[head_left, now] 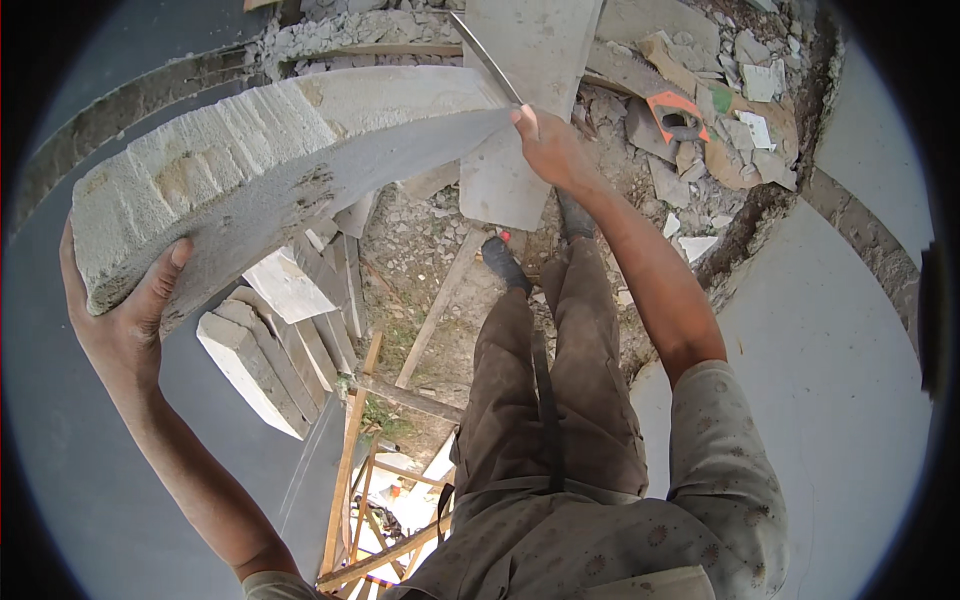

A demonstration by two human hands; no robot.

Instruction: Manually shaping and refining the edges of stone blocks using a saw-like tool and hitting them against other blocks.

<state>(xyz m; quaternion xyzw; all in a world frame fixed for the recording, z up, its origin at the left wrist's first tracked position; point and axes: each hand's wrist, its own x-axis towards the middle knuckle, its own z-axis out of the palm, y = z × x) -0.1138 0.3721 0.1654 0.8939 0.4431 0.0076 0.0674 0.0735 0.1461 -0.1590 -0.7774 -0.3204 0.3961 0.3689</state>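
A long, pale concrete block (235,160) with a rough, grooved top face stretches diagonally across the upper left. My left hand (130,320) grips its lower left end, thumb along the side and fingers round the edge. At the far right end of the block, my right hand (555,150) is closed on a long, thin metal blade (485,60) that points up and away from me; its handle is mostly hidden by the hand. The hand is right beside the block's end, and whether it also grips the block is hard to tell.
A pale board (505,190) lies under the block's far end. An orange-handled saw (665,105) rests on rubble (760,130). Cut blocks (250,370) stand at left. Below are wooden poles (430,280), my feet on rough ground, and, lower down, an opening with timber framing. Grey wall panels (820,400) flank both sides.
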